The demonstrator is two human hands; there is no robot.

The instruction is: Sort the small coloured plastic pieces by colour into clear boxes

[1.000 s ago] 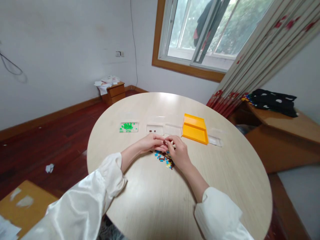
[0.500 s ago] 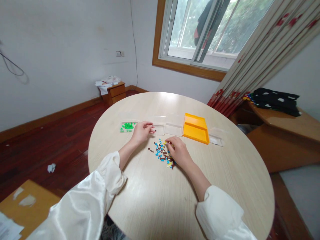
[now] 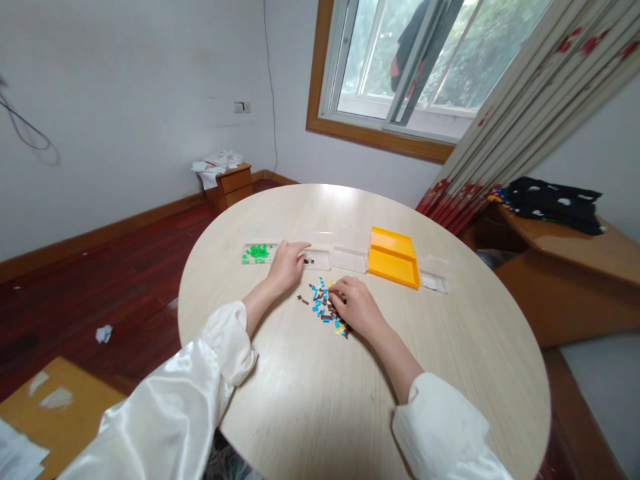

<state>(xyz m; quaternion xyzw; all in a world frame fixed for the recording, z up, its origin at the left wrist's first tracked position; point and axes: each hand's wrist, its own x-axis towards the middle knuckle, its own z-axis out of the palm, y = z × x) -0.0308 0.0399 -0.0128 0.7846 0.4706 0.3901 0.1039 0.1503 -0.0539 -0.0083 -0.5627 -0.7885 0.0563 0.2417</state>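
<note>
A pile of small blue, brown and yellow pieces [image 3: 324, 307] lies in the middle of the round table [image 3: 360, 393]. My right hand [image 3: 356, 308] rests on the pile's right side, fingertips curled down and pinched among the pieces. My left hand [image 3: 289, 262] is stretched forward, fingers over the near edge of a clear tray [image 3: 317, 257] with a few brown pieces in it. Left of it a clear tray holds green pieces [image 3: 258, 253]. I cannot make out whether the left fingers hold a piece.
Another clear tray [image 3: 350, 259], an orange tray [image 3: 393, 266] and a clear lid [image 3: 434, 283] sit in a row to the right. A window and curtain stand behind the table, a wooden bench with dark cloth [image 3: 553, 200] at right, a small cabinet [image 3: 229, 183] at left.
My left hand left the pile and moved forward-left to the clear tray with brown pieces. My right hand stayed at the pile and shifted slightly.
</note>
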